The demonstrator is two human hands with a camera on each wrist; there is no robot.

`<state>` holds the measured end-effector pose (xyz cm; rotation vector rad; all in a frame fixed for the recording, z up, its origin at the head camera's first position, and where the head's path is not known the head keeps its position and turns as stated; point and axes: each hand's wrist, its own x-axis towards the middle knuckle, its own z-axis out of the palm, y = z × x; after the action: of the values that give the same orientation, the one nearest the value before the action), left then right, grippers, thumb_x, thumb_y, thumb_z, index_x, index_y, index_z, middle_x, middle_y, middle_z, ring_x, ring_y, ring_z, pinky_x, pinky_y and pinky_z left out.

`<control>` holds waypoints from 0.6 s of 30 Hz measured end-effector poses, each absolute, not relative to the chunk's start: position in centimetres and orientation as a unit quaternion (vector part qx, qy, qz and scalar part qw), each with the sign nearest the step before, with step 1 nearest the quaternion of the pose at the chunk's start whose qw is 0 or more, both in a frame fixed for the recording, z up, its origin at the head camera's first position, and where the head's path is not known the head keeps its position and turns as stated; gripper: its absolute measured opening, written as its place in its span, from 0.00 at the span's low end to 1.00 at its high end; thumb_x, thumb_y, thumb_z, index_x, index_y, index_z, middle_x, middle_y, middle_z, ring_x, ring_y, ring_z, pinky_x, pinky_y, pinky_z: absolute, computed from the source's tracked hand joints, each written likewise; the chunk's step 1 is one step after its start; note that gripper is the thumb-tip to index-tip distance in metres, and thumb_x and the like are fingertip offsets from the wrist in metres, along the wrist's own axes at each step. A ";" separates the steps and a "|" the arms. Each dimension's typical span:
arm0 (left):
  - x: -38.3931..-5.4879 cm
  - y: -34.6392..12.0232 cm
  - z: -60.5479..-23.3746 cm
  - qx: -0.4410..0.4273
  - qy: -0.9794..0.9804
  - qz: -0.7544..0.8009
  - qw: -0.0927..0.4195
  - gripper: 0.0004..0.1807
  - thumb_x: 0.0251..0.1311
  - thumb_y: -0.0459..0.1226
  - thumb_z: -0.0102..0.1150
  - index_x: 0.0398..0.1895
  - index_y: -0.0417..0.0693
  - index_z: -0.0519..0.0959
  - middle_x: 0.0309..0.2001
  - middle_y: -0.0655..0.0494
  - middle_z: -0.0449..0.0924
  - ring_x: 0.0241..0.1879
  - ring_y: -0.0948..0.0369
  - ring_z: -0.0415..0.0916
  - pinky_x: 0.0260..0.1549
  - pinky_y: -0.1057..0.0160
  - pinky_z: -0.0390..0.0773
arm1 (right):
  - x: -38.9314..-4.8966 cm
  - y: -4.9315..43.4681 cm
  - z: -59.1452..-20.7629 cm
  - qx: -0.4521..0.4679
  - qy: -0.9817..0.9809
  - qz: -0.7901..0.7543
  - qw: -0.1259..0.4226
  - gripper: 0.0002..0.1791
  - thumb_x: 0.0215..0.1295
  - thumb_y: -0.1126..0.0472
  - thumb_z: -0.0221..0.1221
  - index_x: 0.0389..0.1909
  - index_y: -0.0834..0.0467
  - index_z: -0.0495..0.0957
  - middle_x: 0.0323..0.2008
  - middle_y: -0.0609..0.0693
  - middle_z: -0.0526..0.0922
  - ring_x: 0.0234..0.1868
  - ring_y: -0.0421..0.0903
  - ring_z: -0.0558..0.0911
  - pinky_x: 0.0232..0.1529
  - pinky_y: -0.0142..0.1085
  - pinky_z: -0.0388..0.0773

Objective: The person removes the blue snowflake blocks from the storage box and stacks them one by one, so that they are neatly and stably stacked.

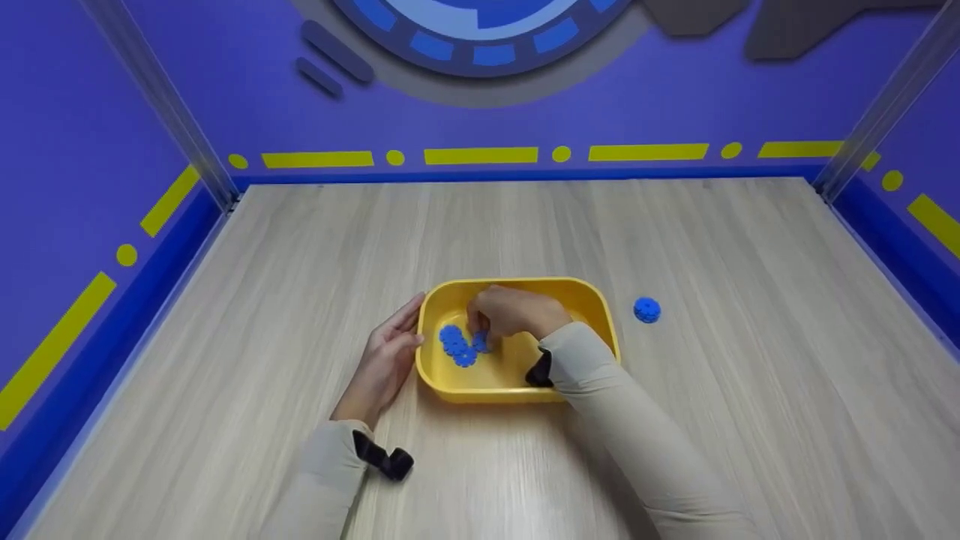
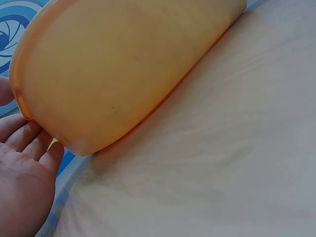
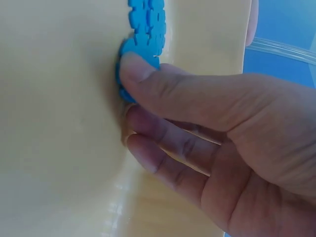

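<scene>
A yellow plastic bin (image 1: 517, 394) with rounded corners stands on the table. My right hand (image 1: 517, 311) reaches down into it. Between thumb and fingers it pinches a blue notched disc (image 3: 146, 47), a snowflake-like building piece, close to the bin's floor. Several more blue notched discs (image 1: 453, 340) lie overlapping in a bent row in the left part of the bin, touching or nearly touching the pinched one. At the bin's left end, my left hand (image 1: 384, 361) rests straight fingers and thumb against the outer wall (image 2: 113, 74).
Right of the bin, a small blue disc pile (image 1: 646, 310) sits on the wood-grain table (image 1: 337, 247). Blue-purple panels (image 1: 480, 120) with yellow dashes enclose the back and sides. Black wrist straps (image 1: 384, 455) show at both sleeves.
</scene>
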<state>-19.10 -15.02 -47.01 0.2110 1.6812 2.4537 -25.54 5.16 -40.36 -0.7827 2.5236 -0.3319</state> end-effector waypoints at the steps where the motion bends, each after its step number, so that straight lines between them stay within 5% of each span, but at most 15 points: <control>1: -19.1 -15.0 -47.0 0.070 0.562 0.820 0.080 0.37 0.58 0.23 0.43 0.73 0.36 0.52 0.75 0.42 0.49 0.74 0.52 0.48 0.70 0.58 0.56 | -25.5 5.2 -40.3 -0.288 0.920 -0.122 0.235 0.10 0.54 0.67 0.67 0.36 0.56 0.80 0.31 0.46 0.77 0.34 0.43 0.73 0.42 0.35 0.77; 18: -19.2 -15.0 -47.1 0.065 0.570 0.815 0.079 0.36 0.57 0.22 0.43 0.73 0.35 0.53 0.75 0.44 0.50 0.75 0.52 0.48 0.71 0.57 0.55 | -25.8 7.2 -38.3 -0.312 0.906 -0.149 0.245 0.04 0.58 0.67 0.64 0.32 0.55 0.81 0.30 0.47 0.79 0.32 0.43 0.73 0.33 0.30 0.74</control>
<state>-19.19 -14.98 -47.12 0.1935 1.7059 2.4394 -25.78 7.23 -38.34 -0.8506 2.4739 -0.4055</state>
